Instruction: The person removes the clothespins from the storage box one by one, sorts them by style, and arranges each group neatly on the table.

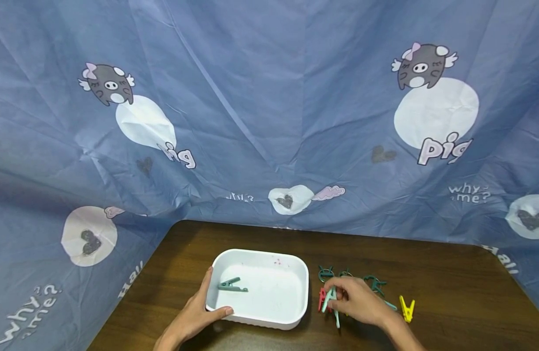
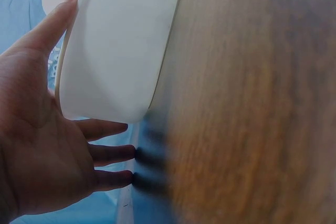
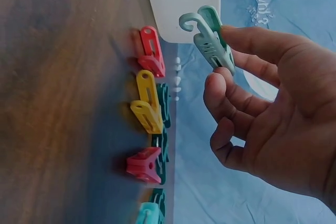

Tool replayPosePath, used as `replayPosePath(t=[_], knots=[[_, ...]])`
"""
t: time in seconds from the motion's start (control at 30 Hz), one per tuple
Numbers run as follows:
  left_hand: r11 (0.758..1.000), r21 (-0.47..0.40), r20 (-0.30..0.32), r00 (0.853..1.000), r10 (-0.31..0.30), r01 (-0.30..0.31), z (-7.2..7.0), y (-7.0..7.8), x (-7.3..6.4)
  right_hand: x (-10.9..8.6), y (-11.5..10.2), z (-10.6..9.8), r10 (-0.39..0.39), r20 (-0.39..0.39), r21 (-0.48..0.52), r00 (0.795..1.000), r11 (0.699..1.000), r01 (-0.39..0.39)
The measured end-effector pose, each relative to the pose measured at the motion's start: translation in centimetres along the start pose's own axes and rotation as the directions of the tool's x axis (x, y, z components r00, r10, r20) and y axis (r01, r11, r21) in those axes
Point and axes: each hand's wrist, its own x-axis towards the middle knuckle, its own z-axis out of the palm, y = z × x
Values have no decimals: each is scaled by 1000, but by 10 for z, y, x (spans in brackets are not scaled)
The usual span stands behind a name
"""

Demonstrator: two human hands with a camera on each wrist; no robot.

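My left hand (image 1: 194,309) touches the white plastic tub (image 1: 273,300) at its near left corner, thumb along the near wall and straight fingers beside the left wall. Inside the tub lies a dark green clothespin (image 1: 231,288). Off the tub's right side, my right hand (image 1: 361,300) pinches a pale green clothespin (image 3: 212,48) with a hooked end between thumb and fingertips, above the table. Below it in the right wrist view are a red clothespin (image 3: 150,48), a yellow one (image 3: 147,90), another red one (image 3: 144,164) and a turquoise one (image 3: 148,213).
Dark green clips (image 1: 326,274) lie behind the right hand on the brown wooden table (image 1: 453,292). Farther right lies a yellow clothespin (image 1: 407,310). A blue printed cloth (image 1: 269,122) hangs behind the table's far edge and along its left side.
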Motion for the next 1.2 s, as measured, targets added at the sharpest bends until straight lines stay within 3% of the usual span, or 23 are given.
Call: replayPosePath(t=[0.67, 0.97, 1.2], knots=[[1000, -22, -9, 1000, -5, 5, 1, -2, 1, -9, -3, 21, -102, 26, 4, 995, 995, 101], [1000, -14, -13, 1000, -2, 2, 2, -2, 1, -11, -4, 30, -60, 86, 17, 995, 998, 58], [1000, 4, -8, 1000, 15, -15, 0, -1, 0, -14, -2, 37, -69, 100, 10, 993, 998, 69]])
